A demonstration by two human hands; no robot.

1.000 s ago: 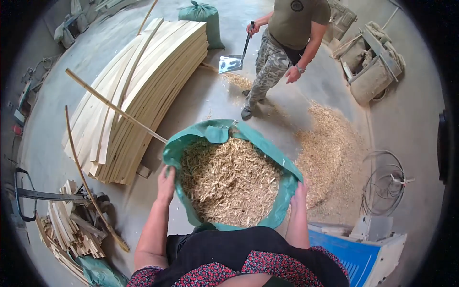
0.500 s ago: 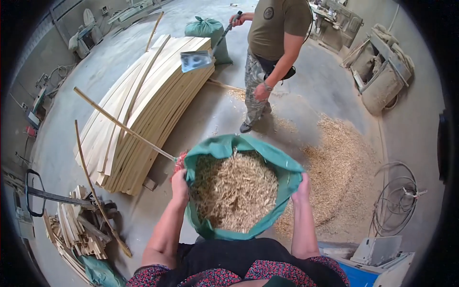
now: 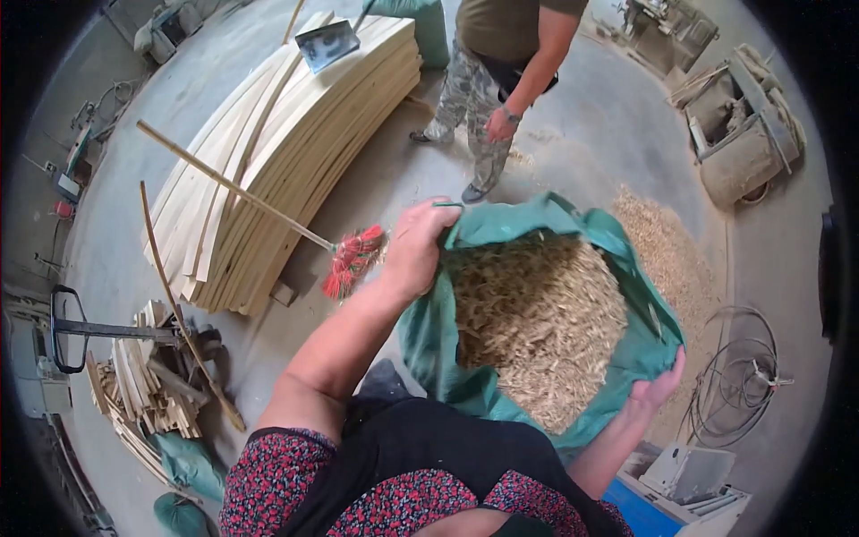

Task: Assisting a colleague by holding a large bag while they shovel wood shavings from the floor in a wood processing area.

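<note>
A green woven sack (image 3: 429, 336) stands before me with its mouth spread wide, full of pale wood shavings (image 3: 541, 322). My left hand (image 3: 419, 242) is closed on the sack's rim at the left, its fingers wrapped over the edge. At the right side my right hand (image 3: 658, 385) grips the rim too, thumb and fingertips showing at the cloth. The sack leans toward the right. Behind it a heap of shavings (image 3: 662, 242) lies on the floor, partly hidden by the sack.
A long stack of planks (image 3: 268, 197) lies at the left, with a red-bristled broom (image 3: 353, 259) leaning across it. A person (image 3: 506, 72) beyond the sack holds a dustpan (image 3: 327, 45) by its long handle. Coiled hose (image 3: 738, 376) lies right; wood offcuts (image 3: 148, 385) lie left.
Both hands and the sack have shifted right, and the sack has turned and tilted. The broom's red head is now uncovered. The other person's dustpan has moved left over the planks.
</note>
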